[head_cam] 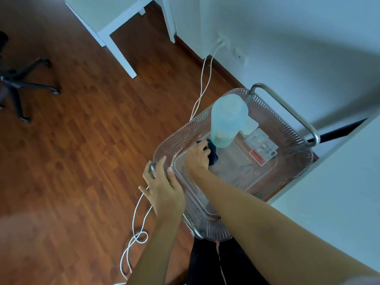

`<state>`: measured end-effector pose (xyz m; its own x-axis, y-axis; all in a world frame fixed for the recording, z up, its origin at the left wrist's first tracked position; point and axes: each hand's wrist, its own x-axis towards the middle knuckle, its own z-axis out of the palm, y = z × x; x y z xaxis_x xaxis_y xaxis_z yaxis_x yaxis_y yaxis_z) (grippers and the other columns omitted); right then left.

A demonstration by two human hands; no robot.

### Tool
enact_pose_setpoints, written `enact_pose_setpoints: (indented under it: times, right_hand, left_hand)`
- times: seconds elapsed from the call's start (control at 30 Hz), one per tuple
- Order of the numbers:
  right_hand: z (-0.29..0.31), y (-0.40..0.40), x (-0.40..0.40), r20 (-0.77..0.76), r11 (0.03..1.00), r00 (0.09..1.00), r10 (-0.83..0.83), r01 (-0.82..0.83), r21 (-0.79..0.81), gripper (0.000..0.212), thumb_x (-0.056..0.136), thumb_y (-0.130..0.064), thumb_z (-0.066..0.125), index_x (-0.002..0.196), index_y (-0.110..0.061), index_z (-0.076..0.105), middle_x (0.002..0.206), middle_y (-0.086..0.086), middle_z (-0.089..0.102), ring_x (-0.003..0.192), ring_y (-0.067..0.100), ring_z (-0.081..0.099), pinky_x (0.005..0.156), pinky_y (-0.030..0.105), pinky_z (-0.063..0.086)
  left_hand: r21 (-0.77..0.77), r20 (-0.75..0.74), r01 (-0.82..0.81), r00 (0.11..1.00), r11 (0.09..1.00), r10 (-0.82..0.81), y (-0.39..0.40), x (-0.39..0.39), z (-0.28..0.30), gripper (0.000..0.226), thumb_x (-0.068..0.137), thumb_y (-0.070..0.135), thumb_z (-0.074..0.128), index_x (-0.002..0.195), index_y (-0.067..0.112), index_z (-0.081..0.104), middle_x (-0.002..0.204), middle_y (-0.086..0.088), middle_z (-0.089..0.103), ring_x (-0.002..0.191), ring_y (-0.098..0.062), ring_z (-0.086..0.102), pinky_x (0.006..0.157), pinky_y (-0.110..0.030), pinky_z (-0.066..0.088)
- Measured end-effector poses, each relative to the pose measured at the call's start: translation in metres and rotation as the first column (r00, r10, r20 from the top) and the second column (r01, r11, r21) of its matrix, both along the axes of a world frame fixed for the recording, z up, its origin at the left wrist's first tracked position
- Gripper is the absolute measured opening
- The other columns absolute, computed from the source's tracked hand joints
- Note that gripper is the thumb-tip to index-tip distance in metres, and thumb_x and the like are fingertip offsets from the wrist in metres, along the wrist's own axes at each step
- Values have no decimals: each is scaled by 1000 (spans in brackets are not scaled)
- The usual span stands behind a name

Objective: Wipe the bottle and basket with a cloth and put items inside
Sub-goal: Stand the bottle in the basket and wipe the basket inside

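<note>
Two bare hands work at one clear ribbed plastic basket (296, 138) with metal handles, held above a wooden floor (82, 140). Left hand (162, 188), at the basket's 8 o'clock corner, curls its fingers round the near metal handle (153, 169) and rim. Right hand (196, 157), reaching inside, bunches a dark cloth (212, 154) in curled fingers and presses it to the basket floor, just at 7 o'clock of the bottle. One pale green translucent bottle (228, 120) stands upright inside, near the basket's 12 o'clock side. One flat clear case (262, 146) with a red edge lies at 3 o'clock of the bottle; contents too blurred to tell. Far metal handle (287, 110) spans the 2 o'clock side. White cables (203, 79) run from a wall socket (223, 41) across the floor. Office chair base (22, 83) sits at 9 o'clock, a white table leg (121, 52) at 11 o'clock.
</note>
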<state>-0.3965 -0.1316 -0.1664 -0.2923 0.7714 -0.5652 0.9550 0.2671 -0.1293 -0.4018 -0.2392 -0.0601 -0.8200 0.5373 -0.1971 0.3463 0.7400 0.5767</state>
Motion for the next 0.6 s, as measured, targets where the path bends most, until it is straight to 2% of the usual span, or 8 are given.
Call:
enact_pose_setpoints:
  times: [0.07, 0.13, 0.2, 0.33, 0.37, 0.47, 0.53, 0.6]
  right_hand:
    - [0, 3, 9, -50, 998, 997, 58, -57, 21, 52, 95, -14, 45, 137, 13, 33, 141, 30, 27, 118, 41, 44, 93, 36, 47]
    - [2, -3, 31, -105, 973, 967, 230, -226, 48, 53, 94, -15, 45, 140, 8, 30, 146, 26, 25, 124, 42, 40, 91, 40, 48]
    - [0, -17, 65, -149, 924, 912, 382, -374, 80, 50, 92, -14, 47, 138, -1, 34, 144, 23, 30, 121, 42, 42, 87, 44, 49]
    - [-8, -25, 107, -89, 853, 866, 491, -458, 251, 49, 89, -19, 54, 137, -18, 45, 139, 20, 43, 122, 43, 44, 103, 53, 37]
    - [-11, -23, 107, -92, 851, 869, 486, -447, 276, 52, 88, -19, 57, 139, -19, 45, 144, 20, 39, 128, 44, 39, 108, 55, 32]
    - [-24, -20, 104, -184, 873, 854, 487, -476, 106, 65, 89, -8, 49, 149, -18, 26, 159, 13, 12, 146, 42, 5, 118, 57, 9]
    - [-27, -18, 108, -219, 807, 780, 586, -587, 66, 68, 87, -7, 49, 150, -18, 25, 161, 10, 9, 147, 39, -1, 119, 56, 6]
    - [-21, -21, 115, -269, 651, 620, 737, -758, 37, 67, 86, -6, 51, 148, -21, 29, 161, 8, 11, 148, 37, -2, 119, 56, 8]
  left_hand:
    - [0, 1, -8, 1000, 1000, 8, 1, -1, 0, 34, 102, 23, 39, 133, 23, 53, 151, -7, 32, 114, -6, 42, 115, -62, 10]
    - [-14, 10, -14, 1000, 1000, 14, 0, -1, 1, 34, 102, 23, 39, 133, 23, 53, 151, -6, 32, 120, -14, 47, 115, -61, 10]
    - [-26, 19, -5, 1000, 1000, 6, 0, 0, 3, 34, 102, 24, 38, 133, 23, 53, 151, -6, 31, 122, -21, 51, 115, -61, 11]
    - [-17, 13, 2, 1000, 1000, -2, -1, 1, 6, 34, 102, 24, 39, 133, 23, 53, 151, -7, 30, 119, -20, 52, 116, -63, 11]
    - [-16, 11, 7, 1000, 1000, -7, 0, 0, 5, 34, 102, 25, 38, 133, 24, 53, 152, -6, 30, 120, -21, 52, 116, -63, 10]
    - [-13, 15, -3, 1000, 1000, 3, -1, -2, 2, 33, 102, 24, 39, 132, 25, 53, 151, -5, 30, 123, -20, 50, 116, -62, 10]
    - [1, -12, 0, 1000, 1000, 0, 0, -1, 3, 33, 102, 23, 40, 131, 24, 54, 150, -6, 32, 114, -12, 50, 116, -62, 10]
    - [12, -21, -6, 1000, 1000, 6, 0, 1, 6, 32, 102, 23, 40, 131, 23, 55, 149, -6, 33, 108, -10, 50, 116, -63, 10]
